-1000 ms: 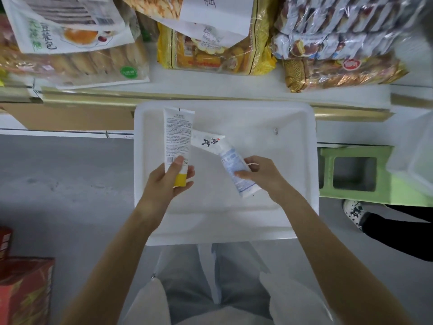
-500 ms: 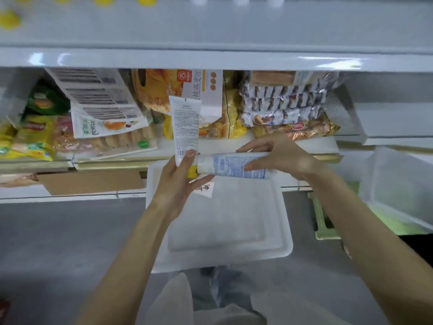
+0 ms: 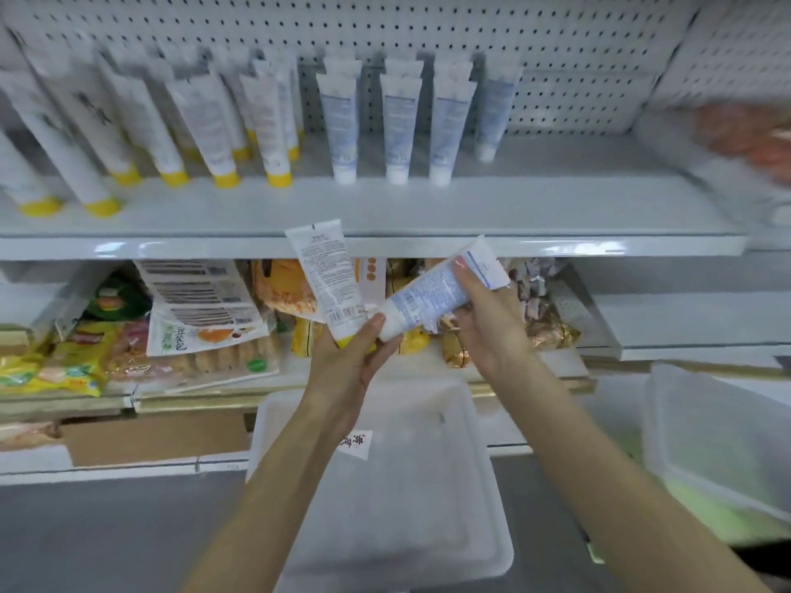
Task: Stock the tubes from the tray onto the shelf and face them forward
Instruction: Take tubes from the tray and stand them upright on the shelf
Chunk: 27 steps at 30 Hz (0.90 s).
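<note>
While left hand (image 3: pixel 349 361) is gripping yellow-capped tube (image 3: pixel 327 276), right hand (image 3: pixel 488 331) is grasping blue-printed tube (image 3: pixel 428 295). Tray (image 3: pixel 385 532) is lying at 6 o'clock.

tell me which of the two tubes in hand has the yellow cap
The white plastic tube in the left hand, held nearly upright; the blue-printed tube in the right hand has a white cap.

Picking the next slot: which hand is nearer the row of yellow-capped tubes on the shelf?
Left. The left hand sits below the shelf, just right of the yellow-capped tubes; the right hand is farther right, below the white-capped tubes.
</note>
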Motion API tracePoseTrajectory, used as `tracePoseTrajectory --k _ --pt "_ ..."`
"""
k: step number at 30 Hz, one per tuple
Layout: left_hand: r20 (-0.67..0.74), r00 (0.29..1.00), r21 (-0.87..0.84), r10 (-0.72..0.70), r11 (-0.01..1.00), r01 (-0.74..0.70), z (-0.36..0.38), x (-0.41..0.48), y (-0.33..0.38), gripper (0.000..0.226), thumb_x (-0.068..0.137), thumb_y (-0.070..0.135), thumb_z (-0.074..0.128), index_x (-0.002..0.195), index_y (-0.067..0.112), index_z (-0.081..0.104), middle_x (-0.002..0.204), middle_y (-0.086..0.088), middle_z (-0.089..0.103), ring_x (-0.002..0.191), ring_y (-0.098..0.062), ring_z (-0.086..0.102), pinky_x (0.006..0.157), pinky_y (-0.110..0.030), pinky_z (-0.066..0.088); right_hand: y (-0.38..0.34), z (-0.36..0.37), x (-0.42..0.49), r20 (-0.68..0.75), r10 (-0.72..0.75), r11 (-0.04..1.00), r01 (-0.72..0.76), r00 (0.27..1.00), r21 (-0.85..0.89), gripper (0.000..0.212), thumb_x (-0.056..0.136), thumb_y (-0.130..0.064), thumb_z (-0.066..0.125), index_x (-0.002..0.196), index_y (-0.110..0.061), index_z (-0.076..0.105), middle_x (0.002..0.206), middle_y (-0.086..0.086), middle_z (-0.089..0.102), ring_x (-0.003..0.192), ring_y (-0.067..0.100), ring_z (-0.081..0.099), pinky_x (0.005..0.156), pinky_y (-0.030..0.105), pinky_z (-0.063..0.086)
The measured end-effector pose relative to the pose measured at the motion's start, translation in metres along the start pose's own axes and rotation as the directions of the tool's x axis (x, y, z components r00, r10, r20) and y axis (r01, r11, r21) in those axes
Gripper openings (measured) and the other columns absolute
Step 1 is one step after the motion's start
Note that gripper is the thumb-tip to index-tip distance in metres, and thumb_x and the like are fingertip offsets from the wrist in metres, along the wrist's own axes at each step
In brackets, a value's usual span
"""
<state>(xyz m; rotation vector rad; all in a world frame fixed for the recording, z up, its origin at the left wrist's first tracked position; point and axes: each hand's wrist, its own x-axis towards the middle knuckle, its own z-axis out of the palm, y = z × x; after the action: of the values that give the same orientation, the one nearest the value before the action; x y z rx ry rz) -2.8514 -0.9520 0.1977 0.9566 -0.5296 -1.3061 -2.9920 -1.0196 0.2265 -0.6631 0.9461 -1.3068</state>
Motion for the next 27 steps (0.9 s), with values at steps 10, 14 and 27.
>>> tracePoseTrajectory --k 10,14,27 --pt "0.050 0.992 0.179 0.119 0.976 -0.126 0.052 0.036 0.016 0.039 0.092 0.016 0.059 0.130 0.011 0.051 0.117 -0.005 0.067 0.108 -0.018 0.065 0.086 -0.030 0.055 -0.024 0.002 0.018 0.292 0.027 0.984 0.026 0.956 -0.176 0.030 0.091 -0.010 0.060 0.119 -0.001 0.057 0.115 0.014 0.067 0.103 0.023 0.066 0.088 0.032 0.055" --pt "-0.095 0.982 0.312 0.163 0.942 -0.126 0.065 0.069 0.029 0.028 0.091 0.030 0.060 0.115 0.017 0.058 0.101 -0.004 0.065 0.095 -0.017 0.064 0.072 -0.023 0.056 -0.054 -0.006 0.061 0.213 -0.034 0.944 0.102 0.976 -0.312 0.030 0.089 -0.010 0.063 0.118 -0.004 0.055 0.113 0.011 0.066 0.103 0.022 0.066 0.076 0.025 0.057" --pt "-0.185 0.946 0.465 0.267 0.872 -0.156 0.052 0.128 0.043 0.045 0.093 0.045 0.047 0.125 0.015 0.056 0.098 -0.004 0.061 0.076 -0.011 0.060 0.062 -0.025 0.045 -0.113 -0.047 0.238 0.175 -0.369 0.325 0.304 0.913 -0.895 0.051 0.077 -0.017 0.078 0.120 -0.005 0.052 0.113 0.010 0.064 0.093 0.024 0.060 0.083 0.039 0.051"
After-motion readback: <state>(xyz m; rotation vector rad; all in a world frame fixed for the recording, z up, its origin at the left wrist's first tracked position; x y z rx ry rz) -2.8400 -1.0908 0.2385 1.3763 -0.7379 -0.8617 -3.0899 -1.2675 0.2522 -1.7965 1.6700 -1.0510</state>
